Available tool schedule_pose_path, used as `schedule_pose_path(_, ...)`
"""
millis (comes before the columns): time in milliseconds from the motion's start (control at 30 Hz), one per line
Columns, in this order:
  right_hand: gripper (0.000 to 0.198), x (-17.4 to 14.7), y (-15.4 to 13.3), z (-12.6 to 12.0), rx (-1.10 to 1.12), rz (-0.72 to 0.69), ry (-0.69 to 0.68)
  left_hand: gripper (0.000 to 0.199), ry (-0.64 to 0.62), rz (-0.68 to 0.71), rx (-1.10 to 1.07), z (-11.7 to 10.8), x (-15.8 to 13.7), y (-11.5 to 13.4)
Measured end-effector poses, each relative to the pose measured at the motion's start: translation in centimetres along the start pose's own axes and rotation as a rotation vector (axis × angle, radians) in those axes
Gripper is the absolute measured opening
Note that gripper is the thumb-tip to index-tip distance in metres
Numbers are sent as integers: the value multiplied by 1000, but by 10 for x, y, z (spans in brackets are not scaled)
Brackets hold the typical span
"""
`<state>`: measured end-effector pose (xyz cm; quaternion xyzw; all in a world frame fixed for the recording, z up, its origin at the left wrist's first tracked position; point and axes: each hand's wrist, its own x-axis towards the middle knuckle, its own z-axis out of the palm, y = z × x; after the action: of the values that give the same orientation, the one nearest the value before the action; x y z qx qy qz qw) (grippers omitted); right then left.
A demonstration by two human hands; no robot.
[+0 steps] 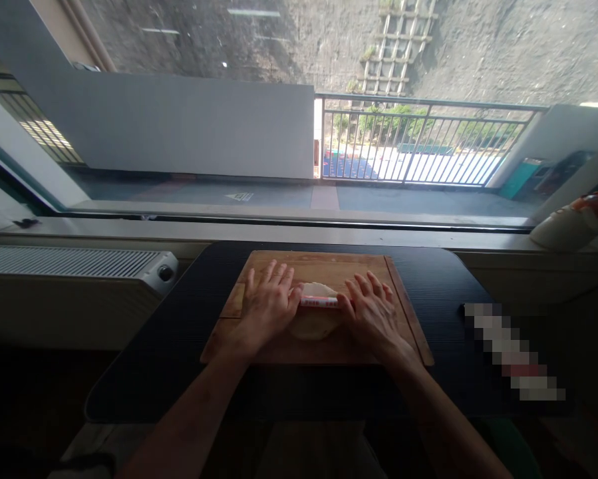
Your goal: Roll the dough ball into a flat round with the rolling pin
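Observation:
A flat, pale sheet of dough [317, 327] lies on the wooden cutting board [323, 266]. Across it runs a slim white rolling pin [319, 302] with red print, its two ends hidden under my hands. My left hand [273, 299] rests palm down over the left end, fingers stretched forward and spread. Over the right end lies my right hand [371, 306], also flat, with its fingers extended. Dough shows both beyond and in front of the pin, between the hands.
The board sits on a black table [179, 339] against a window sill [279, 233]. At left is a white radiator [74, 259] with a dark knob. A pixelated long item [513, 352] lies on the table's right side. A pale vase-like object [568, 226] stands on the sill.

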<state>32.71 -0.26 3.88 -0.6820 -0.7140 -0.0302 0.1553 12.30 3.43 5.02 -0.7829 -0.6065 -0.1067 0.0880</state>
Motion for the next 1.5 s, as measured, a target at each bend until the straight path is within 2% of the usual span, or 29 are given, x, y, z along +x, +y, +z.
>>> schedule_pose_path(100, 54, 32, 2, 0, 14, 47, -62, 58, -100, -75, -40, 3, 28, 0)
schedule_pose_path(167, 55, 37, 3, 0, 22, 41, -80, 58, -143, -93, -60, 4, 33, -1)
schedule_pose_path(300, 53, 8, 3, 1, 3, -23, -19, 57, -21, 1, -22, 3, 5, -1)
schedule_pose_path(367, 52, 2, 4, 1, 4, -43, 0, 56, 17, 29, -14, 4, 1, -1)
schedule_pose_path(433, 53, 15, 6, 1, 16, -25, -12, 57, -10, 2, -28, 7, 14, -3)
schedule_pose_path(567, 57, 49, 9, -1, 74, 26, -111, 60, -152, -75, -99, 11, 46, -5)
schedule_pose_path(633, 57, 44, 8, -1, 70, 12, -103, 61, -147, -54, -98, 10, 39, -5)
schedule_pose_path(733, 54, 16, 5, 0, 27, -33, -31, 58, -39, 11, -45, 7, 13, -3)
schedule_pose_path(800, 53, 9, 5, 0, 13, -37, -14, 57, -1, 29, -28, 6, 6, -1)
schedule_pose_path(867, 52, 18, 5, -1, 20, -19, -36, 58, -32, 7, -41, 7, 16, -2)
schedule_pose_path(1000, 56, 46, 8, -3, 63, 28, -150, 61, -201, -80, -98, 8, 44, -4)
schedule_pose_path(1067, 56, 40, 7, -3, 55, 18, -135, 61, -186, -56, -84, 7, 38, -4)
schedule_pose_path(1167, 54, 18, 6, 1, 21, -27, -44, 59, -49, 17, -30, 6, 16, -2)
schedule_pose_path(1233, 53, 15, 7, 2, 13, -35, -19, 58, -9, 20, -21, 8, 14, -2)
schedule_pose_path(1400, 55, 50, 11, -2, 44, 10, -141, 61, -163, -84, -98, 14, 48, -5)
schedule_pose_path(1500, 55, 41, 9, -1, 34, -3, -117, 62, -130, -59, -86, 14, 40, -4)
